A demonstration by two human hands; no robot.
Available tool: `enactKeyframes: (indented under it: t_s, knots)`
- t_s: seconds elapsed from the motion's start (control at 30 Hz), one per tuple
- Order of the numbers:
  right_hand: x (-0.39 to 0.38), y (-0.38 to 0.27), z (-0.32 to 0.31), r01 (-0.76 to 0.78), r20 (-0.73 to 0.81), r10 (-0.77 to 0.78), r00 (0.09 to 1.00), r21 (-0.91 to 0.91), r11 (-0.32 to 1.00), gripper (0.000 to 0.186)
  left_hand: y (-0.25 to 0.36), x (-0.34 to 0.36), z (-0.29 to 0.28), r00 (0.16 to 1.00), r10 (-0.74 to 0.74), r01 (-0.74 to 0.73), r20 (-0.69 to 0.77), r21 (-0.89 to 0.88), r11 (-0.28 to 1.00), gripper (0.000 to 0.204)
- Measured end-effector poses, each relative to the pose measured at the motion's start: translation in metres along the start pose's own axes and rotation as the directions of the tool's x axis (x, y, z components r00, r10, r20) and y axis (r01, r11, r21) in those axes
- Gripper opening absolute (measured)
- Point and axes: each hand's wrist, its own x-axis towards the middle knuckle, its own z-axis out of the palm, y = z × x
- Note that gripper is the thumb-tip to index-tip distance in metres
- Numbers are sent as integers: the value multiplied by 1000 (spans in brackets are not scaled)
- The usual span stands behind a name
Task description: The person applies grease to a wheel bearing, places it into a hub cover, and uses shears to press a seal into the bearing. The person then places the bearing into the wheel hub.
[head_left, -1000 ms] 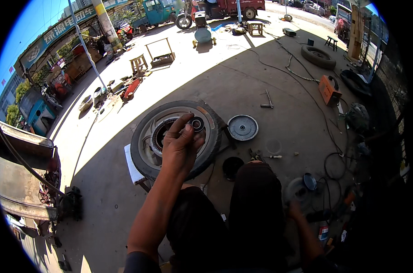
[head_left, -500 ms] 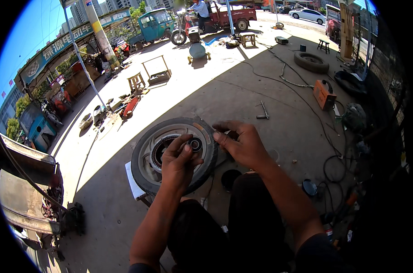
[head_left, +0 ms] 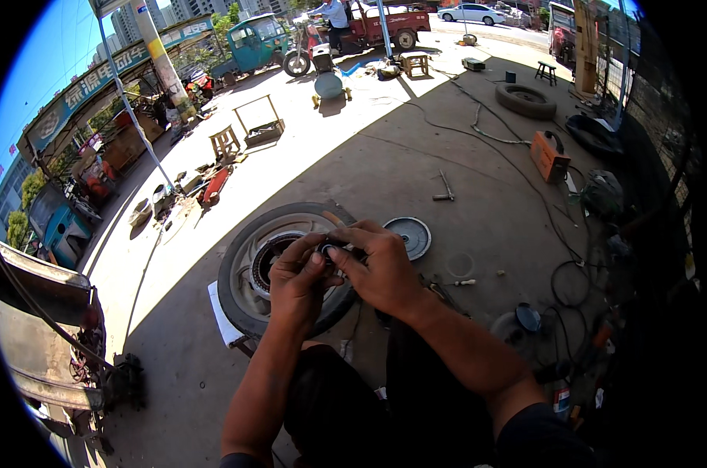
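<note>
My left hand (head_left: 297, 274) is closed around a small ring-shaped bearing (head_left: 327, 250), dark outside with a paler inner ring. From the other side my right hand (head_left: 386, 269) grips it too, its thumb pressed against the ring's face and the other fingers curled behind. Both hands meet over a wheel with a black tyre (head_left: 233, 290) and a grey cast rim, lying flat on a low support in front of my knees. The wheel's open round hub (head_left: 263, 264) shows left of my fingers; they cover its right part.
A round metal cover (head_left: 410, 236) lies beyond my right hand. Farther right are a T-shaped wrench (head_left: 445, 187), an orange machine (head_left: 549, 158) with cables and a loose tyre (head_left: 525, 101). A rusty metal body (head_left: 45, 331) stands at left. Another person (head_left: 335, 15) is far off by a red cargo tricycle.
My right hand has come left and down onto the bearing in my left hand. The metal cover, hidden behind my right hand before, now shows. The view has shifted slightly.
</note>
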Motion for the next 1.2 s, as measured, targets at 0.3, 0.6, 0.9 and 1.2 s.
enactKeyframes:
  t_s: [0.3, 0.6, 0.9, 1.2]
  knots:
    - [-6, 2, -1, 28, -57, -31, 998, -51, 998, 23, -1, 1, 1, 1000, 5, -5, 27, 14, 1000, 35]
    - [-10, 11, -4, 9, -60, -2, 998, 117, 993, 17, 0, -1, 6, 1000, 15, -14, -4, 62, 998, 36]
    - [-12, 10, -7, -86, -128, 143, 981, 375, 923, 17, 1, -1, 5, 999, 23, -21, -43, 68, 997, 39]
    - [-18, 6, -18, -273, -57, 375, 925, 586, 763, 20, 7, -2, 1, 998, 20, -17, -52, 44, 999, 38]
